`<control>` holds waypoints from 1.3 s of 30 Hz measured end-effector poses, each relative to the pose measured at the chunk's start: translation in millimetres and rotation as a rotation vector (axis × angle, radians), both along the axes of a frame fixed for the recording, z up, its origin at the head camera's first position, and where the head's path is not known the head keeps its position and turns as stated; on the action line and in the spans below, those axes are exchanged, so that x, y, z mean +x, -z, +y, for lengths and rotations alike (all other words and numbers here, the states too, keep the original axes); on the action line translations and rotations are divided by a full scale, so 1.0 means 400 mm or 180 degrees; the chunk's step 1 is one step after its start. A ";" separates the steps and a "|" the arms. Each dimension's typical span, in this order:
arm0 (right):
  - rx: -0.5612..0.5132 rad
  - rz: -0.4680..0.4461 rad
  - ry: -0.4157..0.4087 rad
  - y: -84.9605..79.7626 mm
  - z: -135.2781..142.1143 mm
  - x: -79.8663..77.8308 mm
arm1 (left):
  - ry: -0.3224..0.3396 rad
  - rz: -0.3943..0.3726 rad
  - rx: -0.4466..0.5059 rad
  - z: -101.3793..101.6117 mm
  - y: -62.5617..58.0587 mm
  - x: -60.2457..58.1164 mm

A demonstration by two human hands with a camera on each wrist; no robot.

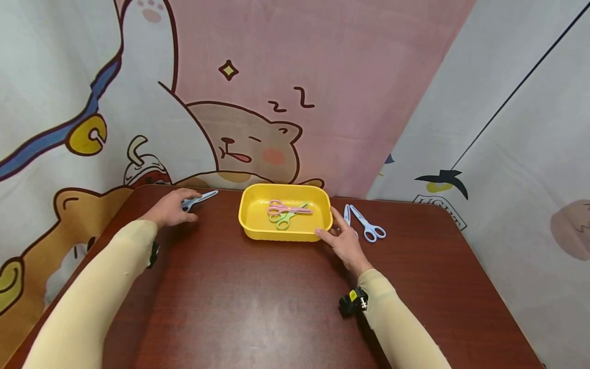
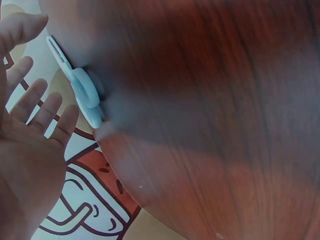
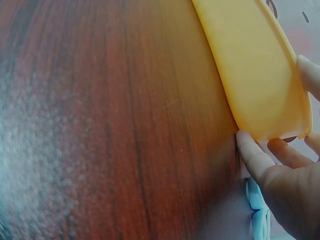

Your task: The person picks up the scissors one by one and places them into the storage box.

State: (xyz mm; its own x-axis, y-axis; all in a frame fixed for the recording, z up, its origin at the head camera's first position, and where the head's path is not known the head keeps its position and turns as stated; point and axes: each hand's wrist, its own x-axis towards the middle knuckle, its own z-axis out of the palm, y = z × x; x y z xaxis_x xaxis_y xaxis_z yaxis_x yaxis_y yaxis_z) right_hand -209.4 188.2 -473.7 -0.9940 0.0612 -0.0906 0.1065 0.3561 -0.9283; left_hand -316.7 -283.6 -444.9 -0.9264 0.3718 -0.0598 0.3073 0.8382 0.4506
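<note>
At the table's far left, my left hand [image 1: 172,207] is beside a pair of light-blue scissors [image 1: 205,196], and its fingers partly hide the handles. In the left wrist view those scissors lie near the table edge, with the fingers spread loosely and apart from them. My right hand [image 1: 345,243] grips the right end of a yellow plastic basin [image 1: 281,236], thumb at the rim and fingers along the outer wall. Inside the basin, pink scissors [image 1: 301,210] lie across green scissors [image 1: 282,224].
Right of the basin lie blue scissors [image 1: 364,220] and another blue pair [image 1: 347,211], partly hidden by my right hand. The brown wooden table [image 1: 239,297] meets a cartoon-printed cloth [image 1: 341,102] at its far edge.
</note>
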 end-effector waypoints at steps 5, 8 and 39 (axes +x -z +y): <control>0.0006 0.0032 -0.0031 0.001 0.001 0.000 | -0.0006 0.0010 -0.0016 -0.013 0.011 0.001; -0.0008 0.0042 -0.0044 0.001 0.001 0.000 | -0.0017 0.0011 -0.0036 -0.020 0.019 -0.001; -0.0115 -0.0031 -0.0060 0.000 0.005 -0.002 | -0.0225 -0.0049 -0.0042 -0.047 0.055 0.005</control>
State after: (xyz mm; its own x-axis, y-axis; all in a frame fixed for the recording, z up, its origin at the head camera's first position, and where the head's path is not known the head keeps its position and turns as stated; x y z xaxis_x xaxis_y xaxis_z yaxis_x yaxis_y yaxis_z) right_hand -210.3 190.1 -473.7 -0.9940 0.0390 -0.1021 0.1093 0.3245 -0.9396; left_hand -314.7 -302.5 -466.8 -0.9492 0.3045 -0.0787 0.2402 0.8634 0.4436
